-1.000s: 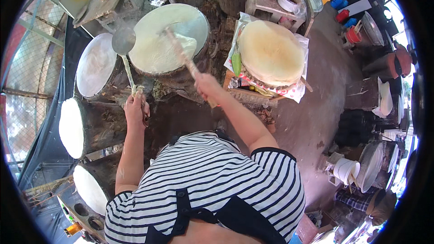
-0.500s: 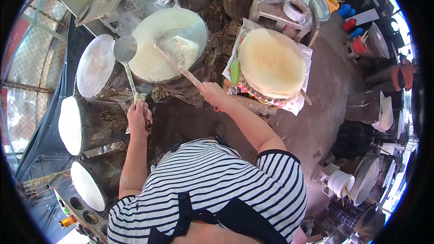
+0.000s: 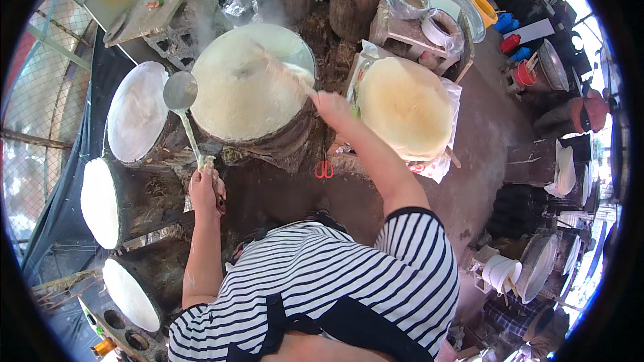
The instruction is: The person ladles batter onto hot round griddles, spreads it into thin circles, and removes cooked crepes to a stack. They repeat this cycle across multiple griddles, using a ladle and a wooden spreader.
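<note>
My left hand [image 3: 205, 191] is closed around the handle of a metal ladle [image 3: 180, 90], whose round bowl is raised between two griddles. Pale batter coats its handle. My right hand [image 3: 333, 108] grips a wooden spreading stick [image 3: 285, 74], blurred by motion, which reaches over the large round griddle [image 3: 307, 53]. A pale layer of batter [image 3: 241, 104] covers most of that griddle, and a shinier, greyer strip shows at its far right edge. Right of my right hand lies a stack of round, thin flatbreads [image 3: 406, 107] on a patterned sheet.
A smaller whitish griddle [image 3: 137, 112] stands at the left, with white-topped drums [image 3: 100, 204] nearer me. Red-handled scissors [image 3: 324, 169] hang below the large griddle. Plastic-wrapped bowls [image 3: 443, 30] sit on a block behind the flatbreads. Steam rises at the back.
My right hand has moved farther away and slightly right, sweeping the stick. The thick batter patch at the griddle's right has been smoothed out. The ladle stays in my left hand; the view has shifted slightly.
</note>
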A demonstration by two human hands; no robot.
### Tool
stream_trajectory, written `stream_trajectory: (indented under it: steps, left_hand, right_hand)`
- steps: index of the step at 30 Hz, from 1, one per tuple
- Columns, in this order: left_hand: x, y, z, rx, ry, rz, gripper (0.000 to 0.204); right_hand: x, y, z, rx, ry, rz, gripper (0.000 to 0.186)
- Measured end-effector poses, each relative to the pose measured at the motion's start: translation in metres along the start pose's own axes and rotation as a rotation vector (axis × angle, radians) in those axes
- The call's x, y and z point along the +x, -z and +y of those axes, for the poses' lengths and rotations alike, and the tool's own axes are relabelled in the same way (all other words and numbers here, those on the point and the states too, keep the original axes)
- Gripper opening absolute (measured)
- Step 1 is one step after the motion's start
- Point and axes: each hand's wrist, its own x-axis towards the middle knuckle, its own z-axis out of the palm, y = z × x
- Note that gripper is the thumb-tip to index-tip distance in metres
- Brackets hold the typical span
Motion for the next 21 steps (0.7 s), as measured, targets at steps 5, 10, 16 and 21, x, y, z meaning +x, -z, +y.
stream_trajectory:
  steps: [5, 10, 16, 21]
  left_hand:
    - [0.007, 0.009, 0.013, -0.021, -0.017, 0.027, 0.02]
    - [0.014, 0.008, 0.005, -0.094, -0.013, 0.022, 0.019]
    - [0.01, 0.001, 0.007, 0.001, 0.005, 0.036, 0.02]
    - [0.018, -0.013, -0.001, -0.013, 0.009, -0.045, 0.02]
  right_hand:
    - [-0.021, 0.023, 0.008, 0.079, 0.077, -0.198, 0.039]
    - [0.076, 0.026, 0.03, -0.134, 0.162, -0.076, 0.025]
    - [-0.003, 0.023, -0.047, 0.156, -0.278, 0.046, 0.036]
    - [-0.02, 0.013, -0.064, 0.262, -0.317, -0.099, 0.045]
